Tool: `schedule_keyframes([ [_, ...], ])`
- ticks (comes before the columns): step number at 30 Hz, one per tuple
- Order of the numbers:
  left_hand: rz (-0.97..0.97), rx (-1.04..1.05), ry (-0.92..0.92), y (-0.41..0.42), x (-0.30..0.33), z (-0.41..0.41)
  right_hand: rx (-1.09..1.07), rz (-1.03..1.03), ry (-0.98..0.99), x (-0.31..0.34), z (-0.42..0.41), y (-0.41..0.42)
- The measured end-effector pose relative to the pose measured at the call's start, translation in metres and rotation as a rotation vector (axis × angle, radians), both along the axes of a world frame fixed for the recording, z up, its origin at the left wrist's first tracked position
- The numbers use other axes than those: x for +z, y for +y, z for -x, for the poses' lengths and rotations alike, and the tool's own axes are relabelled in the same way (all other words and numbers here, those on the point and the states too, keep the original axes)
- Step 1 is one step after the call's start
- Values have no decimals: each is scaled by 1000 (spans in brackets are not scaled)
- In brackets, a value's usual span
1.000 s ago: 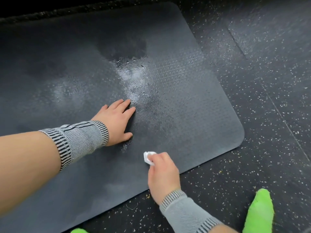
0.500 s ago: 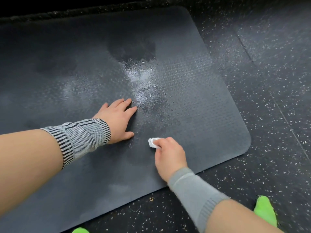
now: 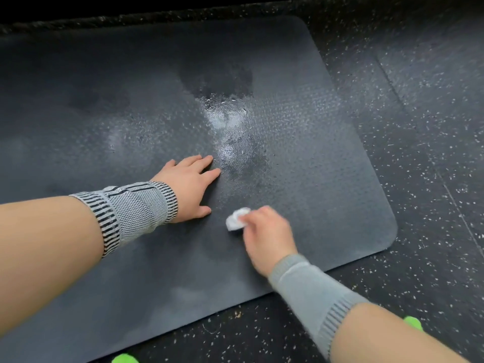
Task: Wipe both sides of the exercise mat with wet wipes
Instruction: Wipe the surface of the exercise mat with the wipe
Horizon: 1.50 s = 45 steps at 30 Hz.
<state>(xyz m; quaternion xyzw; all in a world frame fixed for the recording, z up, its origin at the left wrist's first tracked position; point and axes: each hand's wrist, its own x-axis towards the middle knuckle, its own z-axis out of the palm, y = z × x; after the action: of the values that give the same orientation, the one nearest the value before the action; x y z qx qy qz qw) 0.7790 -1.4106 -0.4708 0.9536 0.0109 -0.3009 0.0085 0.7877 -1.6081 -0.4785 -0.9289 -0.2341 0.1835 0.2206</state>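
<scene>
Rubbery dimpled mat (image 3: 314, 179), right hand (image 3: 267, 237) pinching crumpled wipe (image 3: 235, 218)

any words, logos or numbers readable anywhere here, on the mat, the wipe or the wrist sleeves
None can be read.
The exercise mat shows only a dotted texture and wet sheen.
The wet wipe in the right hand is plain white.
Both wrist sleeves show knit stripes only.

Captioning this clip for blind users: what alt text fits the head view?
A right hand rubs a crumpled white wet wipe on a dark grey textured exercise mat, while the left hand presses flat beside a wet patch.
</scene>
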Motion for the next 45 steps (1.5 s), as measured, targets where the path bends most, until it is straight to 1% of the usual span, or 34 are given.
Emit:
schedule_keyframes([
  [1,-1,-5,2,1,0,0,-78,-21,-65,2,-17,-3],
  [2,2,-7,6,2,0,0,-205,-17,-108,4,-40,-6],
  [4,6,-10,13,4,1,0,-465,-15,-82,6,-75,-14],
  [6,3,-15,13,3,1,-1,-593,-25,-18,4,-83,-13],
  [7,3,-14,11,3,1,-1,-580,-12,7,5,-75,-7],
  [8,3,-12,11,3,1,-1,-499,30,-7,-1,-62,-1],
  [11,16,-4,17,4,1,-1,-156,121,13,-13,-15,16],
  [13,20,-3,14,4,1,-1,17,125,49,-6,-14,14],
  [14,20,-4,12,4,1,-1,44,116,30,-1,-26,11],
  [15,21,-6,14,5,1,-1,31,105,-18,3,-41,9],
  [16,24,-7,16,6,1,-1,-30,123,-64,5,-60,5],
  [19,32,-8,11,6,1,-2,-404,149,-83,5,-107,-3],
  [20,32,-9,6,6,0,-2,-460,159,-64,3,-106,1],
  [22,34,-3,-5,6,-1,-3,-406,178,-35,-4,-84,13],
  [23,37,2,-9,6,-1,-3,-327,177,-22,-6,-67,21],
  [25,51,9,-6,7,-1,-3,-80,180,-6,-8,-31,32],
  [26,57,9,-6,7,0,-3,32,176,12,-8,-24,33],
  [27,59,8,-7,7,0,-3,93,178,25,-5,-29,31],
  [28,58,6,-7,7,0,-3,87,184,11,-2,-43,29],
  [29,56,5,-5,8,1,-2,21,170,-15,1,-62,26],
  [32,60,1,1,9,0,-1,-360,135,-87,7,-121,13],
  [33,60,-1,1,10,0,-1,-441,140,-76,5,-129,11],
  [34,59,-3,0,10,0,-2,-470,159,-57,2,-128,13],
  [35,60,-2,-1,9,0,-2,-462,181,-42,-2,-119,17],
  [37,65,10,-11,9,-1,-4,-342,202,-52,-8,-91,30],
  [39,83,26,-24,10,-1,-5,-95,218,-47,-10,-60,42],
  [41,105,40,-49,11,-2,-8,114,203,11,-6,-52,44],
  [42,113,47,-58,12,-3,-9,137,186,25,-2,-61,41],
  [43,119,54,-64,13,-3,-9,92,156,14,2,-76,40],
  [45,131,50,-73,15,-4,-10,-158,104,-57,8,-116,36],
])
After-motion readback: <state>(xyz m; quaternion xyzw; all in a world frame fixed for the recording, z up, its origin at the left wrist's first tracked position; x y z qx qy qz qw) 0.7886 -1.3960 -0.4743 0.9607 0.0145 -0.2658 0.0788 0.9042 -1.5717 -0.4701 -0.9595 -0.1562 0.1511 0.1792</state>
